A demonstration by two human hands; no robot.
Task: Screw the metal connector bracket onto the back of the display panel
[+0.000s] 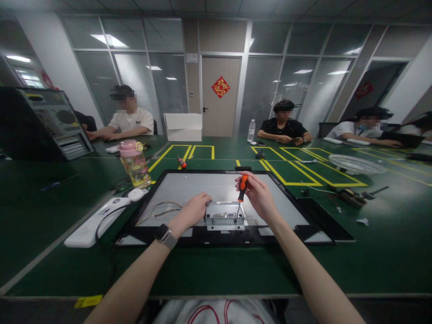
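My right hand (258, 193) grips an orange and black screwdriver (243, 186), held nearly upright. Its shaft points down at the right part of a metal bracket (219, 210) with ports along its front edge. At the bracket's left end rests my left hand (194, 209), the fingertips against its edge; whether they pinch it I cannot make out. The bracket sits on the grey back of a flat display panel (189, 184) with a black frame, which lies on the green table. Thin wires (160, 208) run across the panel, left of my left hand.
Left of the panel are a white power strip (97, 222) and a pink-lidded bottle (135, 164). A computer case (43, 123) stands far left. On the right lie a black slab (324, 218) and a racket (356, 164). Several people sit across the table.
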